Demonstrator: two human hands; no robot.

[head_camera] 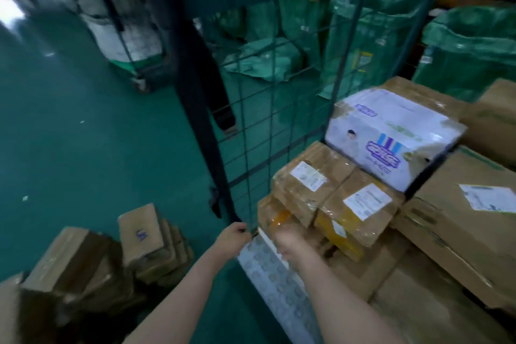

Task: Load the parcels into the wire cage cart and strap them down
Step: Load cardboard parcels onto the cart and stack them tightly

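The wire cage cart (268, 126) stands ahead with its green mesh side panel upright. A dark strap (201, 109) hangs down the panel's front post. My left hand (233, 237) grips the lower end of that strap at the post. My right hand (290, 240) is blurred and sits just inside the cage, against the taped brown parcels (335, 198); what it holds cannot be made out. Inside the cart lie several cardboard boxes, with a white printed box (391, 134) on top and a large brown box (458, 232) to the right.
Several flat brown parcels (111, 254) are piled on the green floor at lower left. Green sacks (363, 36) stand behind the cage. Another wheeled cart (128, 45) with white bags is at the back left. A pale patterned sheet (273, 276) lies along the cart's near edge.
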